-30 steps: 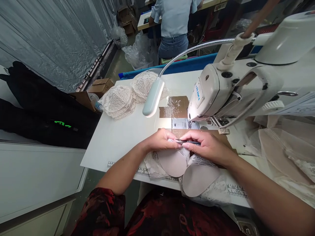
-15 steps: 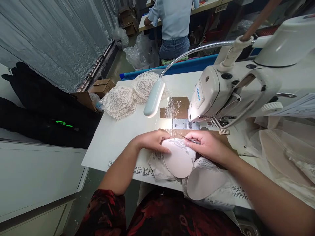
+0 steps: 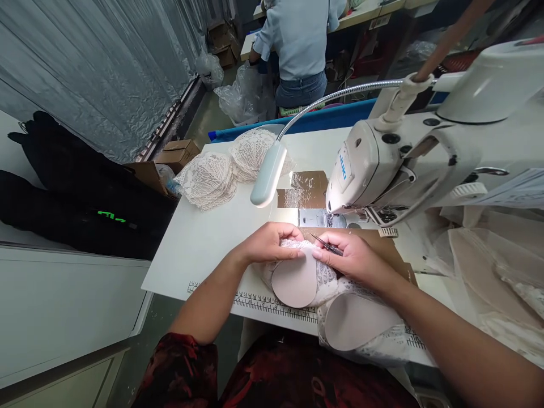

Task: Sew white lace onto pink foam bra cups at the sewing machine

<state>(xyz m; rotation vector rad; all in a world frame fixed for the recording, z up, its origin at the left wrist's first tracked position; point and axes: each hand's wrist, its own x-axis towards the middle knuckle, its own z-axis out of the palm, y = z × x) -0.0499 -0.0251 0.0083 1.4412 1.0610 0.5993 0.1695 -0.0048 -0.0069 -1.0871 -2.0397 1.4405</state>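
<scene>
My left hand (image 3: 274, 242) is closed on the upper edge of a white lace bra cup (image 3: 295, 283), its smooth inner side facing up. Between the fingers of my right hand (image 3: 346, 253) lies a small pair of thread snips (image 3: 327, 245), blades pointing to the upper left. That hand's thumb and fingertips also touch the cup's lace edge. A second lace-trimmed cup (image 3: 357, 321) lies at the table's front edge, below my right wrist. Whether the two cups are joined is hidden by folded lace.
A white sewing machine (image 3: 361, 164) stands beyond my right hand. Its lamp (image 3: 268, 174) hangs over the white table (image 3: 170, 258). Stacked lace cups (image 3: 208, 180) lie at the back left. Sheer fabric (image 3: 484, 266) is piled at right. A co-worker (image 3: 300, 45) sits ahead.
The held cup has turned and shifted slightly left. My left fingers have moved right along its top edge, closer to my right hand, which still has the snips.
</scene>
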